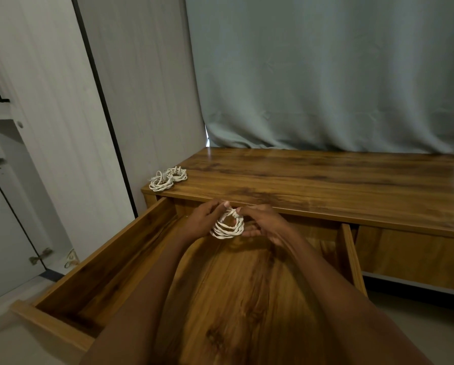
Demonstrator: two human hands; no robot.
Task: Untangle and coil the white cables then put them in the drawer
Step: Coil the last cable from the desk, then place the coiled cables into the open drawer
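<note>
A white cable coil (pixel 227 227) of several loops hangs in the air above the open wooden drawer (pixel 110 262). My left hand (pixel 203 221) grips its left side, thumb up by the wrapped top. My right hand (pixel 262 223) pinches the wrapped top of the coil, with lower fingers under its right side. Two more coiled white cables (pixel 168 177) lie side by side on the left end of the wooden tabletop (pixel 313 183). The drawer bottom shows bare wood where my arms do not hide it.
A grey curtain (pixel 326 75) hangs behind the table. A grey cupboard (pixel 23 154) with an open door and hinges stands to the left. The drawer's front panel (pixel 52 325) juts toward me at lower left. A closed drawer front (pixel 410 254) is at right.
</note>
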